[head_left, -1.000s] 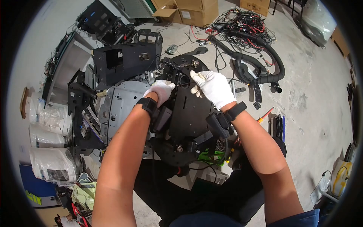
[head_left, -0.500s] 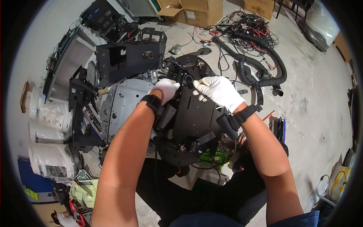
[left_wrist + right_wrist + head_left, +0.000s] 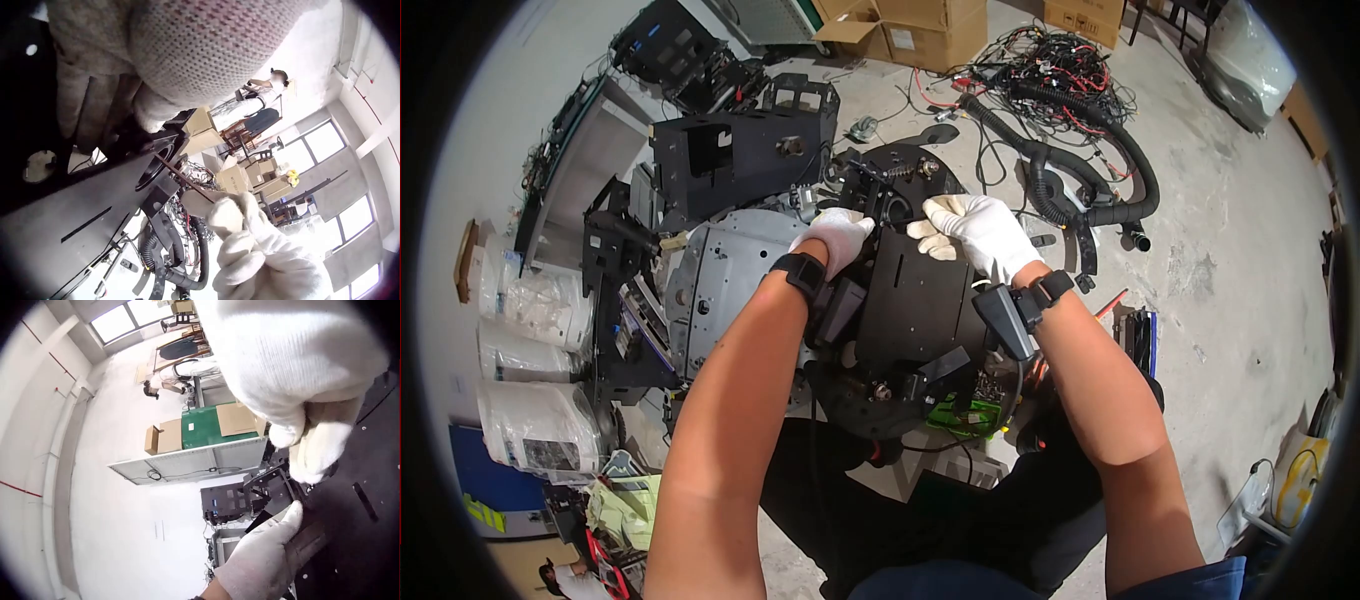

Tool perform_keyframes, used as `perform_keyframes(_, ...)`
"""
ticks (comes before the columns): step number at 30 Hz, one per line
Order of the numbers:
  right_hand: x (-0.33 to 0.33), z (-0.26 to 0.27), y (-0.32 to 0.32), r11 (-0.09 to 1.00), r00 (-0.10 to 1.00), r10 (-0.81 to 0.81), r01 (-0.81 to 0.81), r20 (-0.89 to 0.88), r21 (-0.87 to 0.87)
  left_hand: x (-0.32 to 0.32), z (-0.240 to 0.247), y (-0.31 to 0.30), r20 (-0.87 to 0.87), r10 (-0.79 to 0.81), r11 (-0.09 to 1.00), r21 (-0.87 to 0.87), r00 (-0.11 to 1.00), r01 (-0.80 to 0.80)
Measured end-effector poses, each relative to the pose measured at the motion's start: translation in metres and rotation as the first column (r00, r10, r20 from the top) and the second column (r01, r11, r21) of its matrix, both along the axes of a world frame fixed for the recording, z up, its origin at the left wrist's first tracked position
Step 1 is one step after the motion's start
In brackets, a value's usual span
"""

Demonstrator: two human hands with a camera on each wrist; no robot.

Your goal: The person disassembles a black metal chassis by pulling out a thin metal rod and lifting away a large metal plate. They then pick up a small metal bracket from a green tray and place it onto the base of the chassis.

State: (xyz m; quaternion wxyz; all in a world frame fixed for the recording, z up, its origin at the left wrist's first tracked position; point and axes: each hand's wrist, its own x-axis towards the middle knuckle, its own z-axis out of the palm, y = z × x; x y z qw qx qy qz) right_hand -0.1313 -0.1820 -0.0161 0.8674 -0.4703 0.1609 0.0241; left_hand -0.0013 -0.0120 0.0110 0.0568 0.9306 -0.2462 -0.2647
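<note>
Pinching a thin dark cable (image 3: 182, 176) with the right hand (image 3: 975, 232), seemingly to hold it straight near the round opening (image 3: 154, 169), and gripping black framework (image 3: 863, 192) with the left hand's (image 3: 837, 238) curled fingers, likely for steadiness, short of the corrugated hose (image 3: 1137, 165).

This is looking like a workshop: black metal chassis parts (image 3: 915, 290), a heap of tangled wiring (image 3: 1065, 85) and cardboard boxes (image 3: 935, 30) are covering a bare, probably concrete, floor (image 3: 1200, 290).

Tangled cables (image 3: 1072, 82) lie near cardboard boxes (image 3: 935, 38).
</note>
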Motion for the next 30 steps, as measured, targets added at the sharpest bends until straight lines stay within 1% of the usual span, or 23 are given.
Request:
perform_keyframes(2, -0.003, 0.001, 0.001, 0.997, 0.999, -0.023, 0.021, -0.033, -0.071, 0.001, 0.000, 0.000, -0.006, 0.003, 1.000, 0.021, 1.000, -0.003)
perform_keyframes(3, -0.003, 0.001, 0.001, 0.997, 0.999, -0.023, 0.021, -0.033, -0.072, 0.001, -0.002, 0.001, 0.014, -0.011, 1.000, 0.010, 1.000, 0.010)
perform_keyframes(5, -0.004, -0.002, 0.002, 0.938, 0.997, -0.011, -0.015, -0.071, -0.346, 0.001, -0.005, 0.001, 0.032, -0.023, 1.000, -0.002, 0.999, 0.023)
perform_keyframes(6, -0.005, -0.004, 0.002, 0.892, 0.999, 0.002, -0.025, -0.051, -0.451, 0.002, -0.006, 0.001, 0.017, -0.005, 1.000, -0.003, 1.000, 0.005)
perform_keyframes(7, -0.005, -0.004, 0.002, 0.892, 0.999, 0.003, -0.025, -0.050, -0.451, 0.004, -0.006, 0.001, 0.002, 0.014, 1.000, -0.004, 1.000, -0.014)
perform_keyframes(9, -0.005, -0.001, 0.003, 0.826, 0.999, -0.005, -0.023, -0.049, -0.563, 0.004, -0.007, 0.001, -0.003, 0.040, 0.999, 0.011, 0.999, -0.040)
perform_keyframes(10, -0.005, -0.001, 0.003, 0.826, 0.999, -0.005, -0.023, -0.049, -0.563, 0.004, -0.007, 0.000, -0.008, 0.064, 0.998, 0.026, 0.998, -0.064)
perform_keyframes(12, -0.004, -0.003, 0.003, 0.670, 1.000, -0.018, 0.005, -0.010, -0.742, 0.000, -0.003, 0.000, -0.007, 0.052, 0.999, 0.007, 0.999, -0.052)
perform_keyframes(13, -0.003, -0.009, 0.002, 0.671, 1.000, -0.019, 0.005, -0.010, -0.741, -0.002, 0.000, 0.000, -0.005, 0.040, 0.999, -0.012, 0.999, -0.040)
perform_keyframes(14, -0.002, -0.020, 0.000, 0.508, 0.993, 0.010, 0.096, 0.118, -0.856, -0.001, -0.001, 0.000, -0.005, 0.040, 0.999, -0.011, 0.999, -0.040)
perform_keyframes(15, -0.002, -0.019, 0.001, 0.327, 0.970, 0.064, 0.203, 0.236, -0.923, -0.001, -0.002, -0.001, -0.026, 0.079, 0.997, -0.015, 0.997, -0.079)
perform_keyframes(16, -0.003, -0.018, 0.000, 0.327, 0.970, 0.063, 0.203, 0.236, -0.923, 0.000, -0.002, -0.001, -0.048, 0.117, 0.993, -0.018, 0.992, -0.118)
perform_keyframes(17, -0.006, -0.017, -0.001, 0.128, 0.949, 0.102, 0.286, 0.299, -0.950, 0.001, -0.002, -0.001, -0.048, 0.117, 0.993, -0.019, 0.992, -0.118)
perform_keyframes(18, -0.008, -0.014, 0.000, -0.073, 0.924, 0.154, 0.365, 0.351, -0.928, 0.000, 0.000, -0.001, -0.049, 0.108, 0.994, -0.011, 0.993, -0.109)
perform_keyframes(19, -0.008, -0.014, 0.001, -0.073, 0.924, 0.153, 0.364, 0.351, -0.928, 0.000, 0.001, -0.002, -0.051, 0.098, 0.995, -0.002, 0.994, -0.099)
perform_keyframes(21, -0.007, -0.014, 0.003, -0.160, 0.931, 0.129, 0.359, 0.341, -0.920, 0.001, 0.000, -0.002, -0.061, 0.106, 0.994, -0.004, 0.992, -0.107)
perform_keyframes(22, -0.008, -0.015, 0.003, -0.160, 0.932, 0.128, 0.358, 0.340, -0.920, 0.001, -0.001, -0.001, -0.071, 0.116, 0.993, -0.005, 0.991, -0.116)
perform_keyframes(25, -0.009, -0.014, 0.003, -0.159, 0.903, 0.157, 0.422, 0.399, -0.892, 0.000, -0.001, 0.000, -0.080, 0.136, 0.990, -0.035, 0.987, -0.139)
perform_keyframes(26, -0.010, -0.012, 0.004, -0.112, 0.910, 0.149, 0.405, 0.387, -0.908, 0.000, 0.000, -0.001, -0.078, 0.136, 0.990, -0.037, 0.988, -0.139)
perform_keyframes(27, -0.010, -0.010, 0.005, -0.065, 0.916, 0.143, 0.387, 0.375, -0.920, 0.000, 0.001, -0.001, -0.045, 0.095, 0.995, -0.011, 0.994, -0.096)
perform_keyframes(28, -0.010, -0.009, 0.007, -0.066, 0.916, 0.143, 0.388, 0.376, -0.919, 0.000, 0.001, -0.002, -0.014, 0.053, 0.998, 0.017, 0.998, -0.053)
perform_keyframes(29, -0.009, -0.007, 0.011, 0.082, 0.921, 0.046, 0.381, 0.386, -0.921, 0.000, 0.001, -0.002, -0.014, 0.053, 0.998, 0.017, 0.998, -0.053)
perform_keyframes(30, -0.009, -0.006, 0.012, 0.227, 0.924, -0.051, 0.380, 0.379, -0.897, 0.000, 0.001, -0.001, 0.001, 0.017, 1.000, 0.013, 1.000, -0.017)
